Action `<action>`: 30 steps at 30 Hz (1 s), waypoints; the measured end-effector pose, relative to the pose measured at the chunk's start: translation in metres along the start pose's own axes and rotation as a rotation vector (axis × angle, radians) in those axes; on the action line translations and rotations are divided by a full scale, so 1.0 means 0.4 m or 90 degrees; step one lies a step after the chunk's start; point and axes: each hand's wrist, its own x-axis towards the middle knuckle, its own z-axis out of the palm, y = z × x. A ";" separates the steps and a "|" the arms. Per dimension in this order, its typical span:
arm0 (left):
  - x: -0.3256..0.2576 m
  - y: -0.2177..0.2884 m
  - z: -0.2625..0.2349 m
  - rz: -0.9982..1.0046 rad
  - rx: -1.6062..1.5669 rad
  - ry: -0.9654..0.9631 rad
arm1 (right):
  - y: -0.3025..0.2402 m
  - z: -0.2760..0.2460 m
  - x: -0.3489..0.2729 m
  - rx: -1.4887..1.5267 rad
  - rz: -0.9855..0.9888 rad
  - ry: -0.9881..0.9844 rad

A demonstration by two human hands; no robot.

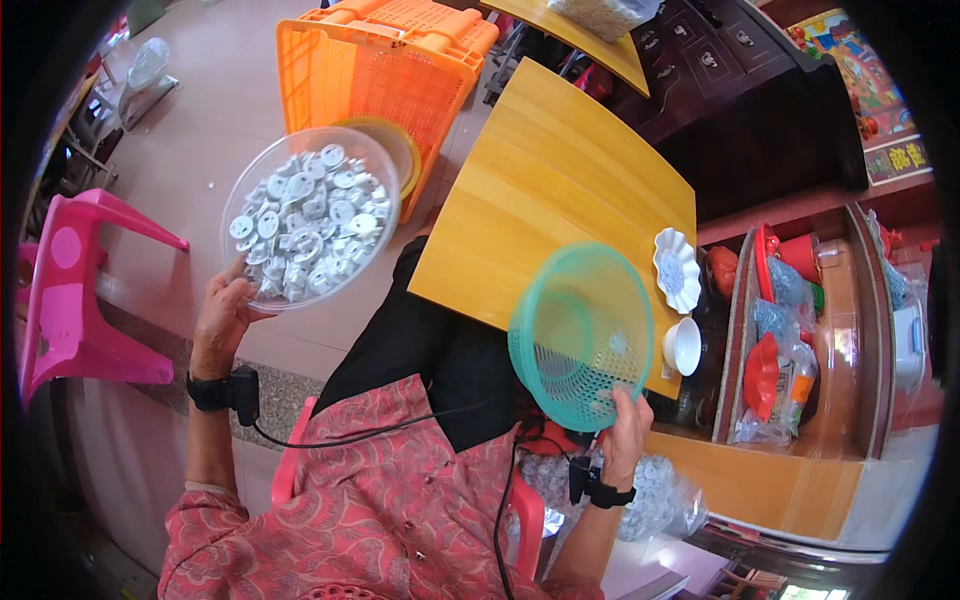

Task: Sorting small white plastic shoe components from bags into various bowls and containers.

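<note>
My left hand [228,310] grips the near rim of a clear round plastic bowl [376,160], held out to the left. Many small white plastic parts [305,215], some with round faces, lie heaped in it. On the right, my right hand [627,430] pinches the near rim of a green plastic colander [560,310], tilted over the table's near right corner. Only a small pale patch, too blurred to name, shows inside the colander. Both hands are closed on the rims, with the fingers partly hidden beneath.
A yellow wooden table [540,170] stands ahead, with a white scalloped dish [677,270] and a small white bowl [682,347] at its right edge. Orange crates [380,75] stand beyond the clear bowl. A pink stool [90,300] is left; cluttered shelves [800,400] are right.
</note>
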 end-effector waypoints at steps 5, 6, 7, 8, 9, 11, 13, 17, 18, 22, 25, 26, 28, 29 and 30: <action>-0.015 0.079 0.128 -0.002 0.015 -0.098 | -0.007 -0.001 -0.022 0.016 -0.019 -0.004; -0.011 0.077 0.163 -0.009 0.035 -0.119 | -0.007 -0.011 -0.015 0.017 -0.029 0.003; -0.007 0.075 0.201 -0.008 0.035 -0.130 | -0.008 -0.022 -0.017 0.016 -0.035 0.015; -0.003 0.074 0.243 -0.011 0.036 -0.166 | -0.010 -0.035 -0.019 0.015 -0.042 0.026; -0.005 0.078 0.272 -0.012 0.038 -0.195 | -0.017 -0.044 -0.027 0.017 -0.046 0.028; 0.007 0.073 0.317 -0.027 0.071 -0.212 | -0.029 -0.068 -0.049 0.033 -0.041 0.036; 0.038 0.047 0.358 -0.052 0.098 -0.221 | -0.030 -0.106 -0.062 0.041 -0.022 0.048; 0.084 0.009 0.419 -0.084 0.087 -0.204 | -0.012 -0.138 -0.086 0.018 -0.064 0.084; 0.084 0.007 0.436 -0.081 0.090 -0.204 | -0.013 -0.138 -0.090 0.028 -0.064 0.090; 0.104 -0.010 0.465 -0.062 0.136 -0.226 | -0.029 -0.140 -0.126 0.042 -0.032 0.075; 0.085 -0.018 0.471 -0.057 0.149 -0.228 | -0.020 -0.122 -0.146 0.031 -0.009 0.034; 0.072 -0.024 0.466 -0.030 0.105 -0.244 | -0.016 -0.107 -0.152 0.017 0.002 0.003; 0.044 -0.037 0.456 -0.009 0.068 -0.265 | 0.002 -0.085 -0.163 0.008 0.018 -0.021; 0.031 -0.038 0.452 -0.016 0.069 -0.262 | 0.018 -0.076 -0.162 0.007 0.005 -0.054; 0.018 -0.043 0.446 -0.025 0.068 -0.255 | 0.028 -0.068 -0.162 0.004 -0.006 -0.091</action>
